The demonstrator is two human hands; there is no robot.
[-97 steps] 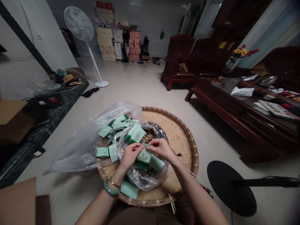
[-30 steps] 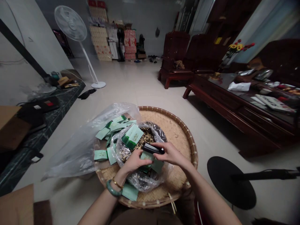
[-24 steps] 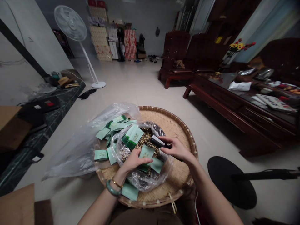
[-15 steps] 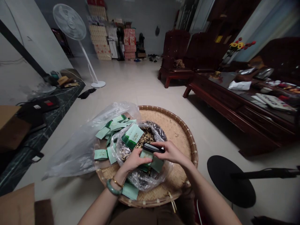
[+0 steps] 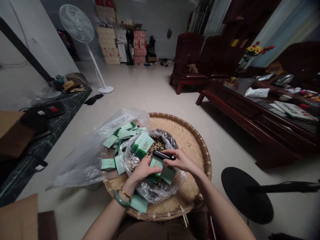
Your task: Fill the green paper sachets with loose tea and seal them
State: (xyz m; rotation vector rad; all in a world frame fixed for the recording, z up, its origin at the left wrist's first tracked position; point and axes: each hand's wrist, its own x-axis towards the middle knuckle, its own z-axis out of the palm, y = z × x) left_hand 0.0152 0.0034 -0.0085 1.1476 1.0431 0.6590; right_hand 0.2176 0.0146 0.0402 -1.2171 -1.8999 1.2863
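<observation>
My left hand (image 5: 144,170) is closed on a small light-green packet (image 5: 157,163), thumb across its lower front. My right hand (image 5: 180,160) grips a black stapler (image 5: 162,155), which lies across the packet's top edge; whether its jaws touch the paper I cannot tell. Both hands are over an open clear plastic bag (image 5: 147,192) of dry brown and yellowish bits (image 5: 158,144). More green packets (image 5: 143,144) rest on the bag, and one (image 5: 168,175) lies under my right hand. To the left, a pile of green packets (image 5: 122,134) sits on a larger plastic bag (image 5: 82,160).
A round woven bamboo tray (image 5: 192,133) carries the bags in front of me. A black round stand base (image 5: 247,195) is on the floor at right. Further off are a white fan (image 5: 77,25), a dark wooden table (image 5: 232,110) and a cardboard box (image 5: 18,213) at lower left.
The stapler has risen and tilted slightly, so more of the packet's front shows beneath it. My left hand keeps its hold. The whole view has shifted a little.
</observation>
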